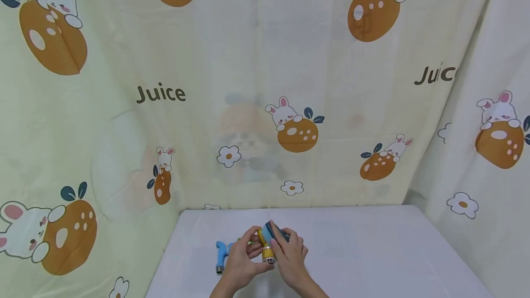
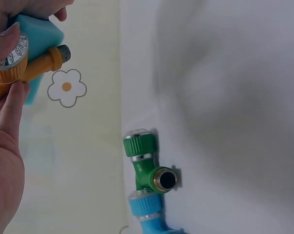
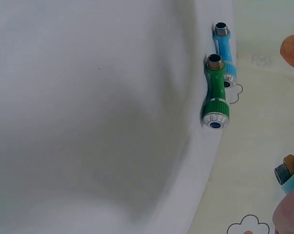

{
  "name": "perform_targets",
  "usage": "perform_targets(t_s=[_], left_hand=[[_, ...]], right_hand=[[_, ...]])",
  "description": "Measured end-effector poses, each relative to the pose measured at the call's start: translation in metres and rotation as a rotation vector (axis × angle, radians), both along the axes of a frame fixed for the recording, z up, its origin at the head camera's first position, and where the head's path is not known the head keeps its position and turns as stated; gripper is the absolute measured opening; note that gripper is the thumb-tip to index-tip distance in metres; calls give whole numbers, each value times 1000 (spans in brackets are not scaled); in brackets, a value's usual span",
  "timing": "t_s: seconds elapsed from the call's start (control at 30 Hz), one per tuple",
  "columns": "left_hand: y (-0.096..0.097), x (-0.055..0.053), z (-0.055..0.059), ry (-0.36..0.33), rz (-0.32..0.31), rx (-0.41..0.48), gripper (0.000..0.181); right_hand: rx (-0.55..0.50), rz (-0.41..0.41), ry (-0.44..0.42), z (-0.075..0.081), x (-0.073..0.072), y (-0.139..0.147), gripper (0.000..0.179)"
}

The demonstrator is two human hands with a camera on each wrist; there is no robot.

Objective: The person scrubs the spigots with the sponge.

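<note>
My left hand [image 1: 242, 261] grips a yellow faucet [image 1: 267, 254] with a ribbed knob and a threaded end [image 2: 64, 52]. Against the faucet's body, my right hand [image 1: 293, 257] holds a light-blue sponge [image 1: 267, 232] with a dark face. In the left wrist view, the sponge [image 2: 44, 35] lies behind the faucet, fingers on both. Only a sliver of hand and faucet shows at the right wrist view's edge. Left of my hands, a blue faucet [image 1: 221, 254] lies on the table beside a green faucet [image 2: 145, 168], which my left hand mostly hides in the head view.
A white-covered table [image 1: 364, 252] spreads under my hands and to their right. Behind it hangs a pale curtain [image 1: 232, 49] printed with rabbits, orange fruits and flowers. Another curtain panel [image 1: 488, 224] borders the right side.
</note>
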State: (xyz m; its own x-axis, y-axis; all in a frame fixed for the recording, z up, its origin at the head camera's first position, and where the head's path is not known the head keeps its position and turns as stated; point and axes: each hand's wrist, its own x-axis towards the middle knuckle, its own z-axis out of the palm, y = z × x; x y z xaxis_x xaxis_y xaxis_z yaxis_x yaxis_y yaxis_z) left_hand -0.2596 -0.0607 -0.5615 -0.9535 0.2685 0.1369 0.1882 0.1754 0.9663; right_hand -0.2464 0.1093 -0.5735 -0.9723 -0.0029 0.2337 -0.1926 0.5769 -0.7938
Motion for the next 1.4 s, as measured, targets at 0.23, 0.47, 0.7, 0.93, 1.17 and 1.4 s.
perform_targets(t_s=[0.23, 0.47, 0.7, 0.93, 1.17, 1.4], left_hand=[[0, 2, 3, 12, 2, 4, 94], [2, 7, 8, 22, -30, 30, 92], [-1, 7, 4, -39, -42, 100, 95], [-11, 0, 0, -79, 50, 276, 94], [-14, -2, 0, -125, 61, 410, 92], [-15, 1, 2, -151, 0, 455, 95]], right_hand=[[43, -12, -11, 2, -4, 5, 48], [100, -59, -12, -6, -8, 14, 49], [-12, -108, 1, -12, -6, 15, 51], [-177, -53, 81, -14, 4, 12, 54], [-113, 62, 336, -15, 22, 3, 58], [60, 45, 438, -14, 27, -4, 59]])
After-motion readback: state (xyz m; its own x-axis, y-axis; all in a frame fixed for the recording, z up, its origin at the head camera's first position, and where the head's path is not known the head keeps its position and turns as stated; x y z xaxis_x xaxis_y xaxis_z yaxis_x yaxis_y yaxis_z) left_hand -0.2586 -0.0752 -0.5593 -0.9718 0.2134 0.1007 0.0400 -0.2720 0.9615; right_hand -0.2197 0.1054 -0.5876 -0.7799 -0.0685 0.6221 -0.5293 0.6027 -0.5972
